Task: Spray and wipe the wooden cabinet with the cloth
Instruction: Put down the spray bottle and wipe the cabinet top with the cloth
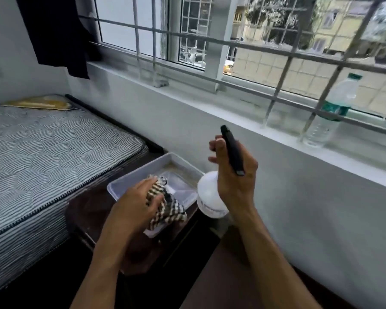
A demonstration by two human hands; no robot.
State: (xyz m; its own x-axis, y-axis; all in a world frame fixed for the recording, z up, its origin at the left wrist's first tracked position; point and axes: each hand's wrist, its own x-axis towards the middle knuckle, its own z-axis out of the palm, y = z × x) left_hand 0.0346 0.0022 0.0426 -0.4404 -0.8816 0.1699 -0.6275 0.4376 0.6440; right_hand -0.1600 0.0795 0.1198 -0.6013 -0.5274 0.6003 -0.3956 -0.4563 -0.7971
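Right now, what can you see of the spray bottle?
The spray bottle has a round white body that looks like plastic and a long black head pointing up and away. The right hand holds it by the neck, tilted, in the air beside the clear tray on the dark wooden cabinet. Its contents cannot be made out.

a bedroom in a home: a bare quilted mattress (42, 157) on a dark bed frame fills the left, a barred window (232, 47) on the far side looks onto neighbouring houses, a dark cloth (58, 34) hangs at its left, and a water bottle (330, 112) stands on the sill at right.
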